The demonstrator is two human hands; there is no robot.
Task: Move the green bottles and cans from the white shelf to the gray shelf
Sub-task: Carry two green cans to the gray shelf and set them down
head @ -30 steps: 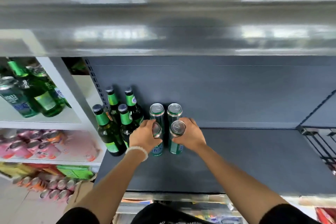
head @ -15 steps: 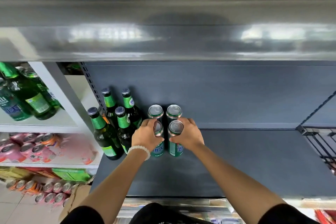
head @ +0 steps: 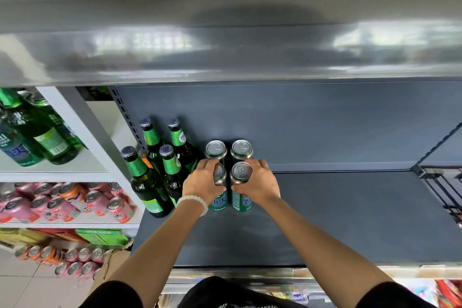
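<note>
On the gray shelf [head: 350,220] stand several green bottles [head: 147,182] at the left and two green cans [head: 228,150] behind my hands. My left hand [head: 201,180] grips the front left can [head: 220,200] near its top. My right hand [head: 260,181] grips the front right can [head: 241,201] the same way. Both front cans stand upright on the shelf, close in front of the back pair. On the white shelf [head: 55,172] at the left remain green bottles [head: 47,132] and a green can [head: 15,147].
The gray shelf above [head: 225,52] overhangs the whole width. A black wire rack [head: 445,187] juts in at the right. Pink cans [head: 62,202] fill the lower white shelf; more cans and a cardboard box [head: 110,265] sit near the floor.
Both hands keep hold of the two front cans, which have shifted slightly back toward the rear pair. The camera has dipped a little.
</note>
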